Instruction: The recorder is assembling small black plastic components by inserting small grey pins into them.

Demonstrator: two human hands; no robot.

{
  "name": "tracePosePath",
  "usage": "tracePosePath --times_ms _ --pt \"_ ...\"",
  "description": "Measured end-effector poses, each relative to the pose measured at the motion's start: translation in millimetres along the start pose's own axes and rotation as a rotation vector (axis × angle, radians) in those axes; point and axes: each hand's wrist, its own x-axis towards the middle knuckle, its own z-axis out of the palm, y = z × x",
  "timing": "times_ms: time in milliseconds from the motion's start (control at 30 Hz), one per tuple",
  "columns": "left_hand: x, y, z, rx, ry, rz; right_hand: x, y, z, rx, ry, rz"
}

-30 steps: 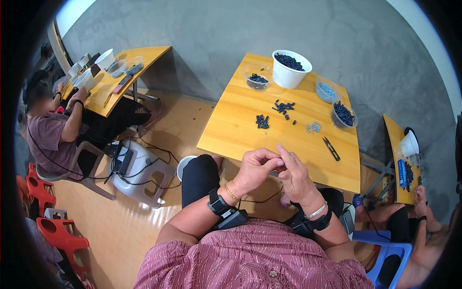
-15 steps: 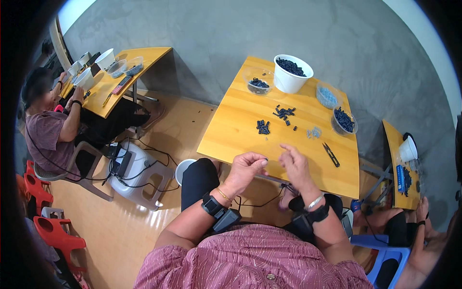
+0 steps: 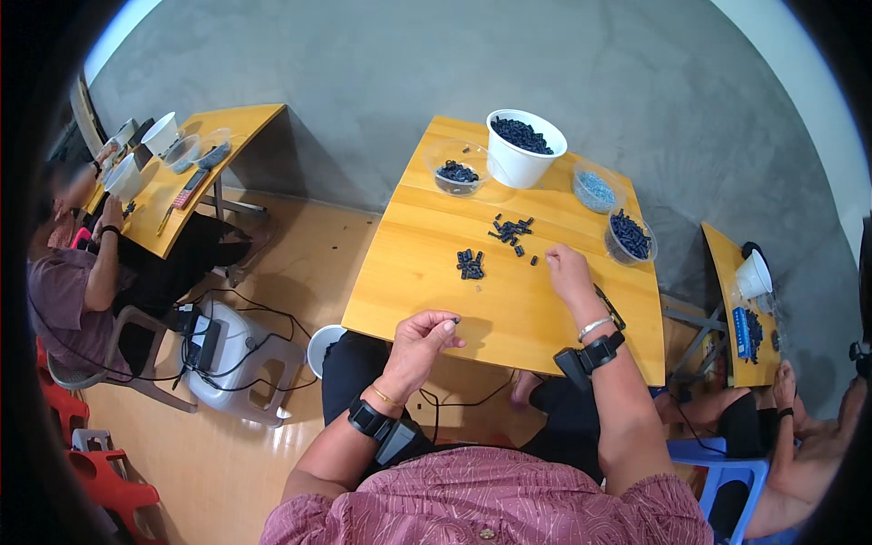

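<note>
Above the near edge of the table (image 3: 409, 272), my left hand (image 3: 420, 347) pinches a small dark plastic piece (image 3: 456, 321) between thumb and fingertips. My right hand (image 3: 569, 274) is down on the tabletop, its fingers curled together; whatever they grip is hidden. It covers the spot of the small clear pieces. Just left of it are a few loose black plastic pieces (image 3: 520, 252), with a scattered pile of black pieces (image 3: 511, 227) beyond. Another black pile (image 3: 470, 264) lies nearer the left hand. The right wrist partly hides black thread snips (image 3: 618, 313).
A white bucket (image 3: 525, 168) of black pieces stands at the back. Clear tubs hold black pieces (image 3: 457, 177), light-blue bits (image 3: 595, 189) and dark pieces (image 3: 629, 238). People work at side tables left and right. A grey stool (image 3: 241, 350) with cables stands left.
My right hand has moved away from the left, forward onto the clear pieces. My left hand has lowered slightly leftward, still pinching the dark piece. The whole view has shifted a little.
</note>
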Motion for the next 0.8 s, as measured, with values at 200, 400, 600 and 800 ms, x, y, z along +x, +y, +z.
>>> tracePosePath --times_ms 200,400,600,800 --pt "5.0 -1.8 -4.1 0.023 -0.011 0.064 19.7 -16.6 8.9 -0.055 -0.116 0.019" --pt "11.7 4.2 -7.1 0.154 -0.010 0.078 27.4 -18.6 19.7 -0.073 -0.096 0.011" --pt "17.8 0.9 -10.5 0.144 -0.027 0.100 37.7 -18.9 26.1 -0.076 -0.130 -0.132" --pt "18.0 1.1 -8.6 0.144 -0.033 0.112 38.9 -10.5 39.2 -0.097 -0.131 -0.234"
